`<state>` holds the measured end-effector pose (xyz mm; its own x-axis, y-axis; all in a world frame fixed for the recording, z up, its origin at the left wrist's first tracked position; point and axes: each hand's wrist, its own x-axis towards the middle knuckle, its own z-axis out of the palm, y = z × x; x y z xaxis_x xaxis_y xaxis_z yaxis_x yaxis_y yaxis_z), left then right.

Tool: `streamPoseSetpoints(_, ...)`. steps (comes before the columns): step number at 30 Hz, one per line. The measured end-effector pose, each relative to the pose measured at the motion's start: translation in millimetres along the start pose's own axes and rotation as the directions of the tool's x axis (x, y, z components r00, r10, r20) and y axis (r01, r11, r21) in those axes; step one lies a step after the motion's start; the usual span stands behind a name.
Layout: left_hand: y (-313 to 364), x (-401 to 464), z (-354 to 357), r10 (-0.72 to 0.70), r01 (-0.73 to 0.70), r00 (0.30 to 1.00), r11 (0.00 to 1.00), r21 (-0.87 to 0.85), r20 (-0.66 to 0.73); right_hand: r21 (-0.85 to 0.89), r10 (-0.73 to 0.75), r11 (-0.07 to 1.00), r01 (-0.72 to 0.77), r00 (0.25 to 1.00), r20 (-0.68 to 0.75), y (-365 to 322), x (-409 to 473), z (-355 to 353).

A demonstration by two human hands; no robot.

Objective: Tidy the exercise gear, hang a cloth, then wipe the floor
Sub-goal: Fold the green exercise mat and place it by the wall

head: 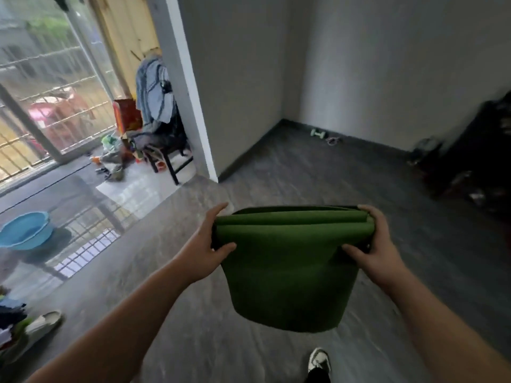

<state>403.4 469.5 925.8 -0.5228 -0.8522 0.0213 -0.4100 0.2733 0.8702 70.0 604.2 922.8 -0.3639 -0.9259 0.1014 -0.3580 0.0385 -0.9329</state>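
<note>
The green exercise mat point(287, 269), folded in loose layers, is held off the floor point(171, 313) between the hands: left hand point(206, 244) grips its left edge, right hand point(372, 244) its right edge, thumbs on the near face. It looks soft, light and floppy, sagging below, so the folded edges seem the best hold. A small dumbbell point(318, 132) lies far off by the wall.

Dark furniture point(481, 150) at far right is blurring out, contents unreadable. Clothes pile point(11, 322) at near left is getting cut by the frame edge. Shoe point(319, 362) is running off the bottom edge. Green mat point(290, 261) is hiding most fingers of both hands. Small item point(333, 140) beside dumbbell point(318, 132) too tiny to identify.
</note>
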Motion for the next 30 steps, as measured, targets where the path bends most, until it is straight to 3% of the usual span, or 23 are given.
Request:
streamPoseSetpoints(6,52,139,91,0.069,-0.098,0.982,0.983,0.157,0.177,-0.016,0.173,0.984,-0.176,0.978,-0.116,51,46,-112)
streamPoseSetpoints(15,114,333,213,0.167,-0.207,0.953,0.968,0.144,0.252,0.005,0.301,0.95,-0.312,0.914,-0.27,116,149,-234)
streamPoseSetpoints(21,123,432,235,0.142,-0.184,0.953,0.973,0.139,0.267,-0.088,0.3,0.937,-0.339,0.906,-0.299,132,245,-269)
streamPoseSetpoints(30,77,631,217,0.131,-0.159,0.95,0.984,0.079,0.284,-0.167,0.304,0.919,-0.356,0.913,-0.271,169,443,-259)
